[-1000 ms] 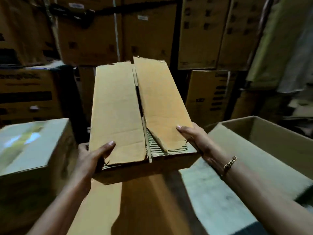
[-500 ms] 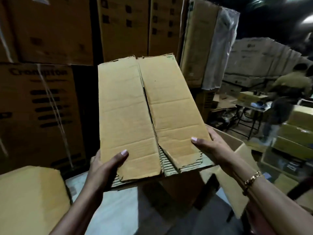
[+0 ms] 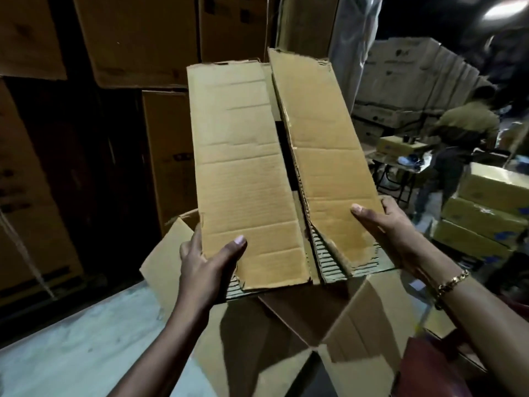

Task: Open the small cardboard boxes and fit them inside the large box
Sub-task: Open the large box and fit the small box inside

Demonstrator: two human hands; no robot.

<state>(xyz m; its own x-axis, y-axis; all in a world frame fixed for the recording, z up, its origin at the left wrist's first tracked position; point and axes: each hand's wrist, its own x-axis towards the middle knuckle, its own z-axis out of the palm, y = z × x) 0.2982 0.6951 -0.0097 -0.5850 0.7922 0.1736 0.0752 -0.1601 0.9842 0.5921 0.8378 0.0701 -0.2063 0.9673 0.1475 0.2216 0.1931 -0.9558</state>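
Observation:
I hold a long small cardboard box up in front of me, end toward me. Its two top flaps are parted, and the right flap is lifted so a dark gap shows between them. My left hand grips the near left corner, thumb on the left flap. My right hand grips the near right side, thumb on the right flap. Below it stands the large box, open, its flaps spread out; its inside is mostly hidden by the small box.
Tall stacks of cardboard cartons wall the left and back. A pale floor lies at lower left. At right a person bends over a table, beside stacked yellow boxes.
The view has swung right and down, so the open large box now sits under the small box. The small box's right flap has lifted and the gap between flaps is wider.

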